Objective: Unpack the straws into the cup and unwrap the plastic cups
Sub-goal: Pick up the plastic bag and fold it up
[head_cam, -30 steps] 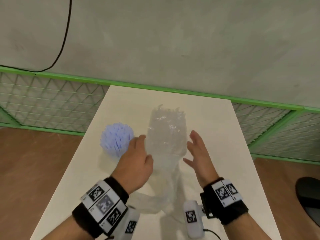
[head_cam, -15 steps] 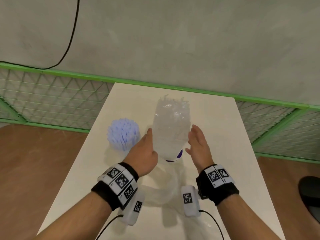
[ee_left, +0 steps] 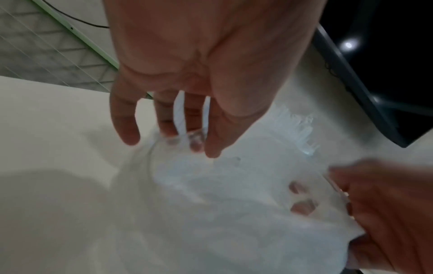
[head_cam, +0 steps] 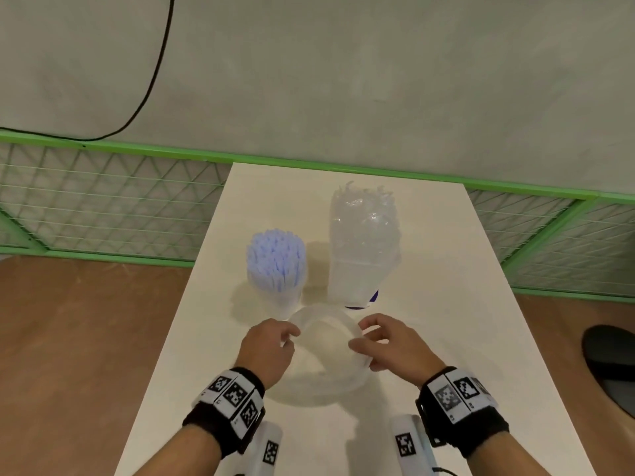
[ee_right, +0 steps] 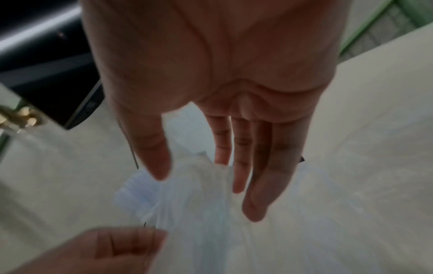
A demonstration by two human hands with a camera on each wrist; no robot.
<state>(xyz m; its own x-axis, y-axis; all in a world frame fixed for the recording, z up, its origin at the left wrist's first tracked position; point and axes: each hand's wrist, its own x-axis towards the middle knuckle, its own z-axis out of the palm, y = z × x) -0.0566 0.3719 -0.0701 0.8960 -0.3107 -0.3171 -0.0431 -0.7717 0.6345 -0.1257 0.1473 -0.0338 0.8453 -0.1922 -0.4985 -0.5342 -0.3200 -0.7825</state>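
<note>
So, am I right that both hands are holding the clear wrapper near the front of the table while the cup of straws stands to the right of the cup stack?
Not quite: the head view shows the cup of straws standing left of the cup stack. The rest holds: left hand and right hand hold the clear wrapper near the table front.

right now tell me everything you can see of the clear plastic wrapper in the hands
The clear plastic wrapper is thin, see-through film, pulled open into a wide round mouth and sagging onto the white table. The left hand and the right hand pinch its rim on opposite sides. It sits just in front of the cup of straws and the stack of cups.
</note>
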